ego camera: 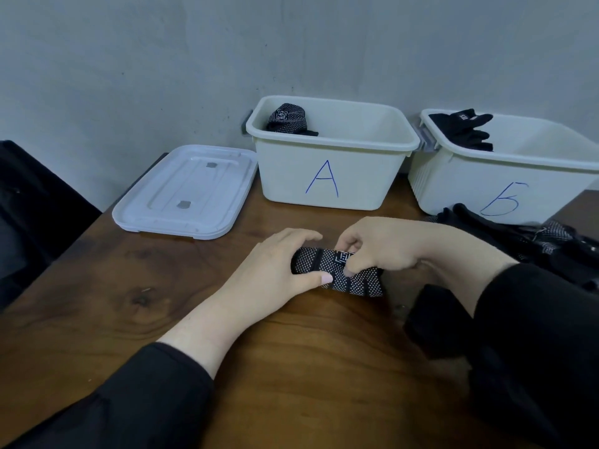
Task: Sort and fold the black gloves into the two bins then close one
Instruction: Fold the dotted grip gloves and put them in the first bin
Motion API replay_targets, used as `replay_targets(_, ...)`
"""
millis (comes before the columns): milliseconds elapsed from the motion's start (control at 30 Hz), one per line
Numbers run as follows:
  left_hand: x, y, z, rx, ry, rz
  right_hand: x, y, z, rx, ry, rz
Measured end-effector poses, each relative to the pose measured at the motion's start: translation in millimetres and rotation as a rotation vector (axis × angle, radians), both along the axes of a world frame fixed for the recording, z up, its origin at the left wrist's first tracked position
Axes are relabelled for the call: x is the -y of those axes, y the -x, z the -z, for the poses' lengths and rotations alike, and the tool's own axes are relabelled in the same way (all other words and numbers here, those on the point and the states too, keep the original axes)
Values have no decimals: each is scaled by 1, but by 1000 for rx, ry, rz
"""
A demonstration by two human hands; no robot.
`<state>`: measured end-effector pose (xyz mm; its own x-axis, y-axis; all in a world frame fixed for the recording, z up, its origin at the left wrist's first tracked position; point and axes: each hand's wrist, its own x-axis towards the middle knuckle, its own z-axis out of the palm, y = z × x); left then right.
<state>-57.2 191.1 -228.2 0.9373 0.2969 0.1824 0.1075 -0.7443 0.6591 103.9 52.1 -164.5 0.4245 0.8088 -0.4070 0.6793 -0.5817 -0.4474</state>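
A black glove with white dots (363, 280) lies folded into a short roll on the wooden table (129, 286). My left hand (272, 270) grips its left end, thumb along the front. My right hand (385, 244) pinches its top middle near the white logo. Behind stand two white bins: bin A (330, 186) holds a folded dotted glove (288, 119) at its back left, and bin Б (505, 179) on the right holds plain black gloves (463, 128). More black gloves (531, 238) lie in a pile in front of bin Б.
A white lid (184, 192) lies flat on the table left of bin A. A grey wall stands close behind the bins. Something dark (32, 205) stands off the table's left edge.
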Motion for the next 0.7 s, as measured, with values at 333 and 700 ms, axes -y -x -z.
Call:
replay_targets(333, 21, -2, -8, 212, 1252, -232, 10, 22, 7, -447, -588, 392)
replay_targets(700, 17, 2, -14, 286, 1146, -152, 10, 39, 3, -657, -587, 443)
